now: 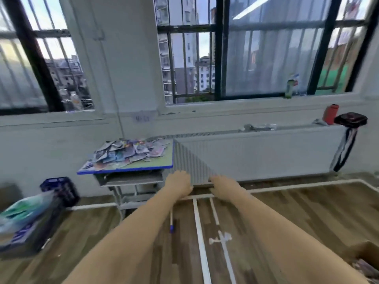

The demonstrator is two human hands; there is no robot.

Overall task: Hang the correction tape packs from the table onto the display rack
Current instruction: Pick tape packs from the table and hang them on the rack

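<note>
A pile of several colourful correction tape packs [128, 152] lies on a small green-topped table [160, 163] with a blue rim, by the wall. Right of it a grey wire-grid display rack panel [189, 165] stands seen nearly edge-on, its white base bars [200, 228] lying on the wood floor. My left hand [178, 185] grips the panel's near lower edge on the left side. My right hand [223, 187] grips the same edge on the right side. Both arms are stretched forward. No pack hangs on the rack that I can see.
A long white radiator [266, 152] runs along the wall behind the rack, with a red bottle [330, 114] and a dark bag [351, 119] on top. A blue crate [59, 190] and a bag-filled box [28, 222] sit at the left. A cardboard box [363, 257] is at the lower right.
</note>
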